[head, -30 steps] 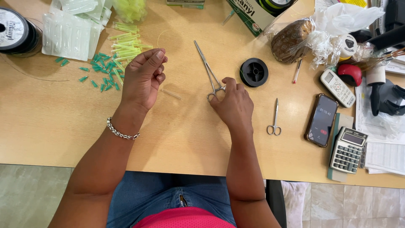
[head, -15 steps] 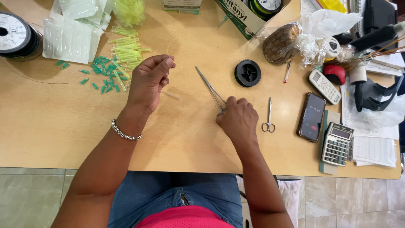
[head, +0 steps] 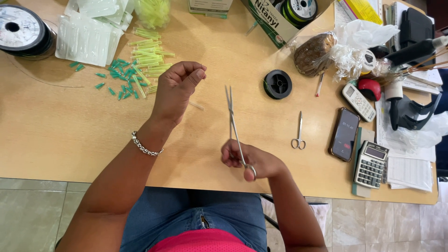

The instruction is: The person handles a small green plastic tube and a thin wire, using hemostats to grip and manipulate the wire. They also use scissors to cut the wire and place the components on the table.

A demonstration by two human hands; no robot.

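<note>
Fingers of the right hand (head: pixel 254 162) are curled through the ring handles of a long, slim pair of metal forceps (head: pixel 234 126), gripping them near the table's (head: pixel 70 140) front edge. Fingers of the left hand (head: pixel 177 91) are bunched with thumb and fingertips pressed together; whether they pinch anything, such as a thin line, cannot be told. The forceps lie with their long axis running from the rings by the person's body up and slightly left, tips pointing away toward the far side of the table, ending just right of the left hand. I judge the tool stiff, light and smooth-surfaced, so the rings are the sure place to hold it; the narrow shanks would likely slip between fingers. A small clear tube piece (head: pixel 196 106) lies on the wood just beside the left hand. Further left are scattered green tube pieces (head: pixel 119 84) and yellow tube pieces (head: pixel 149 56). To the right sit a black spool (head: pixel 277 84), small scissors (head: pixel 298 133), a phone (head: pixel 345 134) and a calculator (head: pixel 371 164).
</note>
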